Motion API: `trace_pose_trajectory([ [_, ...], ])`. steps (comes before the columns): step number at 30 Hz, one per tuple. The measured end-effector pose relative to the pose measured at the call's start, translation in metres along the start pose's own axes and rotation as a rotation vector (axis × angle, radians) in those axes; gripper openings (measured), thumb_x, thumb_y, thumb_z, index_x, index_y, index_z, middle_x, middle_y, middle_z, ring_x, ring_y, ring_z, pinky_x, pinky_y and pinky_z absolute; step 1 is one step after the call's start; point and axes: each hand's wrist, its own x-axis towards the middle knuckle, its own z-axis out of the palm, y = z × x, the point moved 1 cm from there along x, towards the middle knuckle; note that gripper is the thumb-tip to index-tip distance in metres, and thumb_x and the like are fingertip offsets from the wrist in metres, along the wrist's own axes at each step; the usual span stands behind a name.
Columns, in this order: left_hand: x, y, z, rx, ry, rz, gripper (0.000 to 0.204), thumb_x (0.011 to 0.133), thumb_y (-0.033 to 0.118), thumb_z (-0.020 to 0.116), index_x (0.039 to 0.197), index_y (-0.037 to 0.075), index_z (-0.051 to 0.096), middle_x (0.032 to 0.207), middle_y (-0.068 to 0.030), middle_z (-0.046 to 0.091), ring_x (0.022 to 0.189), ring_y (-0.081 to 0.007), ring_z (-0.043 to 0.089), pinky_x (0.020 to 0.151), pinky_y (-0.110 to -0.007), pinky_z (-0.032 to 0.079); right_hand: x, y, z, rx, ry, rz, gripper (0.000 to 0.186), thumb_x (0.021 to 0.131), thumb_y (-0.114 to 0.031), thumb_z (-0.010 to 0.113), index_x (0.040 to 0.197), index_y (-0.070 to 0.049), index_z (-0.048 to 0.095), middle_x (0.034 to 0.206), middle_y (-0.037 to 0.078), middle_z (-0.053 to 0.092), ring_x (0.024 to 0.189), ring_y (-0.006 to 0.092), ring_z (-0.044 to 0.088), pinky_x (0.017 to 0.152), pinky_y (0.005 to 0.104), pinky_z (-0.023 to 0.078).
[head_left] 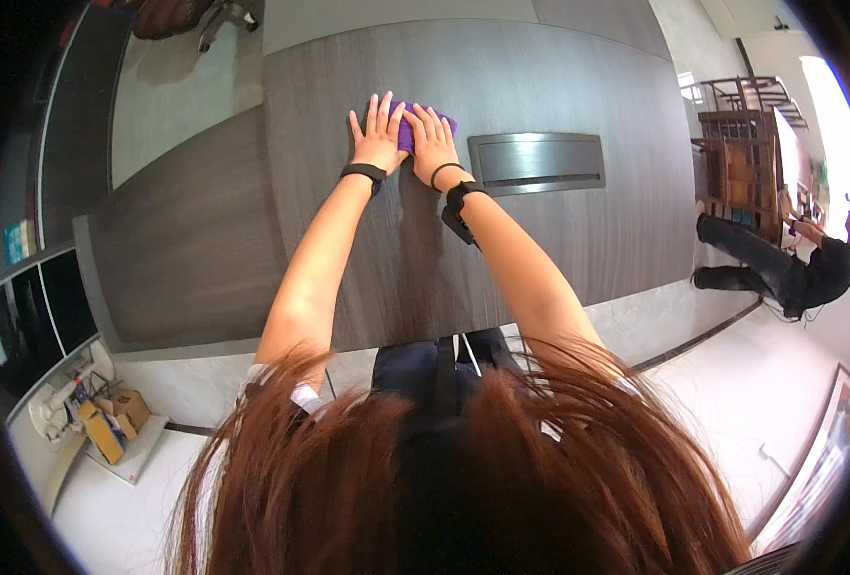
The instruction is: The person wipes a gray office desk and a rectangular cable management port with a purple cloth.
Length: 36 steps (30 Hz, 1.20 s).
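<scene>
A folded purple cloth point(407, 136) lies on the dark wood-grain desk point(348, 67) toward its far side. My left hand point(378, 144) rests flat at the cloth's left, fingers spread, partly over its edge. My right hand point(431, 144) lies on the cloth with its fingers extended, pressing down rather than gripping. Both forearms reach forward from the lower edge, with dark bands at the wrists. To the right of my right hand is a rectangular metal flap point(535, 158) set into the desk top.
A lower side surface point(185, 230) adjoins the desk at left. An office chair point(214, 19) stands beyond it. Cardboard boxes point(128, 412) are at lower left. At right, another person point(808, 268) in dark clothes is beside wooden chairs and a table point(746, 153).
</scene>
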Motion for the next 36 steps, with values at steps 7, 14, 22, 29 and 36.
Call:
trace_pose_trajectory([
  [7, -0.013, 0.065, 0.004, 0.062, -0.060, -0.025, 0.095, 0.076, 0.042, 0.066, 0.147, 0.010, 0.011, 0.154, -0.0113, 0.000, 0.141, -0.0333, -0.003, 0.108, -0.063, 0.002, -0.039, 0.037, -0.035, -0.131, -0.069, -0.018, 0.073, 0.077, -0.010, 0.061, 0.141, -0.013, 0.026, 0.149, 0.006, 0.024, 0.139, 0.0248, 0.019, 0.114, 0.0414, 0.013],
  [14, -0.007, 0.127, 0.008, 0.055, -0.100, -0.067, 0.096, 0.077, 0.041, 0.066, 0.146, 0.006, 0.009, 0.154, -0.0119, -0.003, 0.141, -0.0341, -0.006, 0.108, -0.062, 0.000, -0.065, 0.089, -0.065, -0.081, -0.012, -0.099, 0.067, 0.078, -0.011, 0.061, 0.138, -0.018, 0.033, 0.147, 0.004, 0.030, 0.137, 0.0224, 0.025, 0.113, 0.0390, 0.019],
  [22, 0.037, 0.231, 0.027, -0.019, -0.117, 0.040, 0.097, 0.077, 0.034, 0.066, 0.145, 0.004, 0.004, 0.153, -0.0155, -0.006, 0.140, -0.0395, -0.009, 0.105, -0.065, -0.001, -0.098, 0.185, -0.115, -0.071, 0.032, -0.012, 0.070, 0.072, -0.010, 0.066, 0.136, -0.017, 0.037, 0.145, 0.004, 0.033, 0.136, 0.0236, 0.027, 0.113, 0.0398, 0.019],
  [29, 0.079, 0.369, 0.049, 0.088, -0.025, 0.191, 0.094, 0.076, 0.046, 0.062, 0.146, 0.007, 0.013, 0.154, -0.0131, 0.003, 0.141, -0.0346, -0.001, 0.107, -0.064, -0.003, -0.161, 0.302, -0.168, 0.022, 0.196, 0.084, 0.068, 0.071, 0.001, 0.057, 0.134, -0.015, 0.038, 0.144, 0.007, 0.034, 0.135, 0.0277, 0.029, 0.112, 0.0427, 0.021],
  [36, 0.047, 0.451, 0.076, 0.065, 0.021, 0.327, 0.080, 0.080, 0.049, 0.052, 0.143, 0.010, 0.025, 0.153, -0.0104, 0.014, 0.142, -0.0307, 0.006, 0.109, -0.060, -0.001, -0.253, 0.326, -0.184, 0.040, 0.283, 0.230, 0.070, 0.071, 0.004, 0.053, 0.136, -0.015, 0.036, 0.144, 0.010, 0.033, 0.135, 0.0320, 0.026, 0.111, 0.0480, 0.019],
])
